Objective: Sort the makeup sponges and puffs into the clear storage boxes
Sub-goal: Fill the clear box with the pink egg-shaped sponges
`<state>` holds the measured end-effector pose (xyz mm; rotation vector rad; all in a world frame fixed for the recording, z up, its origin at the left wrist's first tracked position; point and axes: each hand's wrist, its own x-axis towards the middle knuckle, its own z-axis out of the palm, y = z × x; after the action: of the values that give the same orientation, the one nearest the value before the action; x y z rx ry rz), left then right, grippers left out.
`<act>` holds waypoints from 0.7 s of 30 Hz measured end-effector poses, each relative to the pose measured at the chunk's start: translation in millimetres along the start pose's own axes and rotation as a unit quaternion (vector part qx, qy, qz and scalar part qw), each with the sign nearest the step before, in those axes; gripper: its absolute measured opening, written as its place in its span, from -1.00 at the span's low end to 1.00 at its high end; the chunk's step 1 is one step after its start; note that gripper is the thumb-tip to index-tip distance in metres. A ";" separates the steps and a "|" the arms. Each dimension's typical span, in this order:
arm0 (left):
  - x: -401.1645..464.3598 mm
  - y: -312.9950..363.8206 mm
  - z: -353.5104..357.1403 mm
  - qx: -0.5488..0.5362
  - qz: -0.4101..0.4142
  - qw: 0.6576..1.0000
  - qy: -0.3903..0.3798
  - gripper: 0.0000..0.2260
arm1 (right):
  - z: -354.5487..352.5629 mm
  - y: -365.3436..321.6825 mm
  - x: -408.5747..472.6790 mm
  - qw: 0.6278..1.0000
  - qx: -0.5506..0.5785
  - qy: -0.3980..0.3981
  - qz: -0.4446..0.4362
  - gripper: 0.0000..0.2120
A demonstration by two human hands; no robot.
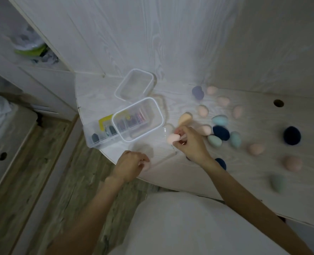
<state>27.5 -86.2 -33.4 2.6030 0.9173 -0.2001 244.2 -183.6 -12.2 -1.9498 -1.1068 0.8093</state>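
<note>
The right hand (190,142) pinches a pale pink sponge (173,138) between curled fingertips, just past the near right corner of the nearer clear box (137,119). The left hand (131,165) sits at the table's (171,170) front edge, at about seven o'clock from the right hand, its fingers curled around something pale pink; motion blur hides what it is.

The nearer clear box, at ten o'clock from the right hand, has a white rim and looks empty. It rests on top of a clear compartment organiser (102,134) holding small dark and coloured items. A second clear box (134,86) stands behind it at twelve o'clock, near the wall, also empty.

Loose sponges and puffs lie scattered on the white wood-grain table from one to four o'clock of the right hand. An orange sponge (184,118) is just beyond the fingers. Teal sponges (219,120) and a navy puff (221,133) cluster at three o'clock, touching or nearly so. Another navy puff (292,135) lies well apart to the far right. Peach sponges (203,110) are spread toward the wall, beside a purple-blue puff (198,92).
</note>
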 end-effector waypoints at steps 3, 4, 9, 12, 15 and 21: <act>-7.7 1.5 3.4 0.005 -0.037 0.999 0.038 -0.81 | 9.0 -3.9 -0.4 1.000 -0.018 -0.019 -0.006 -0.78; -10.0 1.8 4.1 0.006 -0.042 0.998 0.043 -0.82 | 12.7 -6.3 -0.2 0.999 -0.023 -0.033 -0.016 -0.78; -17.4 5.5 -0.1 -0.008 -0.054 0.998 -0.009 -0.73 | 35.9 -22.0 -0.8 0.972 -0.160 -0.136 -0.103 -0.81; -19.8 9.2 -1.4 0.014 -0.051 0.998 -0.031 -0.71 | 50.8 -30.0 0.1 0.937 -0.273 -0.175 -0.129 -0.81; -20.1 12.8 -2.1 0.000 -0.057 0.998 0.000 -0.73 | 63.9 -28.4 5.9 0.903 -0.376 -0.148 -0.148 -0.81; -19.1 12.2 1.6 -0.012 -0.094 0.996 -0.004 -0.52 | 74.3 -21.0 11.1 0.934 -0.291 -0.174 -0.110 -0.78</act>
<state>20.3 -106.6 -26.3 2.4908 1.1541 -0.2480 180.7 -144.7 -35.7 -2.1351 -1.9186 0.7773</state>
